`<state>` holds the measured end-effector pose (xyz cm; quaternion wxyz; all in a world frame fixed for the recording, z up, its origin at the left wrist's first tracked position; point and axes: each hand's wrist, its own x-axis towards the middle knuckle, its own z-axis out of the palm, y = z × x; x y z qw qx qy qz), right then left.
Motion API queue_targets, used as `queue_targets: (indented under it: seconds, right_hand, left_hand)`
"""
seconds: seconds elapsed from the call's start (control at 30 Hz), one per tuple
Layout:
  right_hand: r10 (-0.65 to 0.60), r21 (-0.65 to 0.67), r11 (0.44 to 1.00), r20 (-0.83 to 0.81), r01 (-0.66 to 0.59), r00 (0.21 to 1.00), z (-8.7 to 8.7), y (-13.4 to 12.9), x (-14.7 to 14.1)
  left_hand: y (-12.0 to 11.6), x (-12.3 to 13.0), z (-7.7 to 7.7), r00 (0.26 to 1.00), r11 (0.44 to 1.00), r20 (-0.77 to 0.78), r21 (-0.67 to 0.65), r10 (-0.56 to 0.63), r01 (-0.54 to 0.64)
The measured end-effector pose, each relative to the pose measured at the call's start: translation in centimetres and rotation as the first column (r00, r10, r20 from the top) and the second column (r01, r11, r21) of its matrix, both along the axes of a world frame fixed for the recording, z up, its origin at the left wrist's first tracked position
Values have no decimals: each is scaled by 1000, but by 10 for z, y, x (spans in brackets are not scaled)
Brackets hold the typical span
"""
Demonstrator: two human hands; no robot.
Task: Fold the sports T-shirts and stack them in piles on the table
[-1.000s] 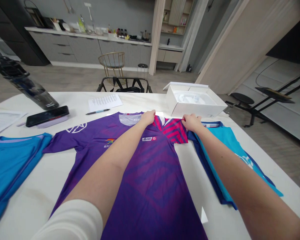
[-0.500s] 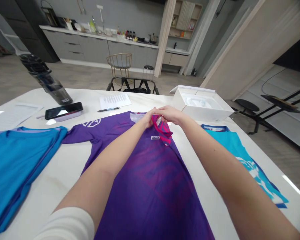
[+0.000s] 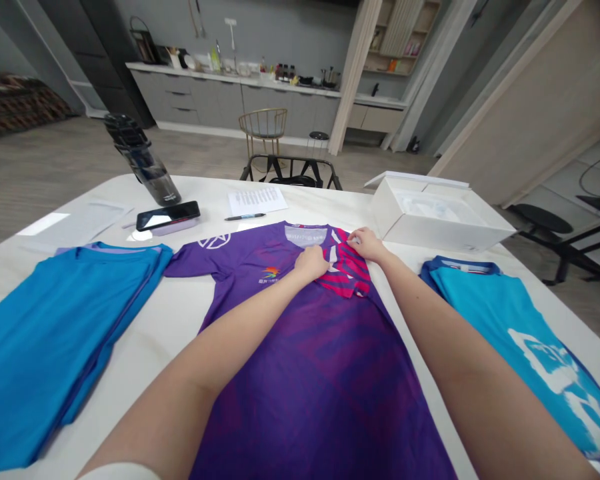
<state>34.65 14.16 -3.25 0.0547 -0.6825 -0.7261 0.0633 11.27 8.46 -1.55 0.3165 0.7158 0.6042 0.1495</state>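
Note:
A purple jersey (image 3: 320, 387) lies flat on the white table (image 3: 145, 333), its collar towards the far side. Near the collar, a pink striped flap of the jersey (image 3: 347, 270) lies folded over the chest. My left hand (image 3: 310, 263) is on the chest, its fingers at the flap's left edge. My right hand (image 3: 367, 243) pinches the flap's upper edge. A folded blue shirt (image 3: 55, 340) lies to the left, and a folded turquoise jersey (image 3: 510, 333) lies to the right, neither touching my hands.
Beyond the purple jersey are a sheet of paper (image 3: 256, 200), a pen (image 3: 245, 217), a phone (image 3: 168, 215) and a dark bottle (image 3: 145, 160) lying tilted. An open white box (image 3: 440, 217) stands at the far right. A black chair (image 3: 290, 172) stands beyond the table edge.
My hands, close together on the pink fabric half a second ago, have moved apart. The pink flap now lies flat on the jersey. The view has shifted, showing more of the left side.

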Motion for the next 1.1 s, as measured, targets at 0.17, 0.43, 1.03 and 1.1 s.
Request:
queue_targets:
  seconds: [0.17,0.43,1.03,1.1]
  right_hand:
    - [-11,86,996,-179,27,984,15,0,4]
    - [14,91,996,-204,5,979,49,18,-16]
    - [180,160,976,-187,-151,966,10,-89,-72]
    - [204,157,972,-199,-175,958,9,-119,-75]
  left_hand:
    - [-5,-4,15,859,993,509,-71,-45,93]
    - [31,-62,40,551,884,752,-465,362,53]
    - [-51,-86,-11,871,827,-326,313,-368,467]
    - [-65,-82,-14,873,840,-345,301,-345,451]
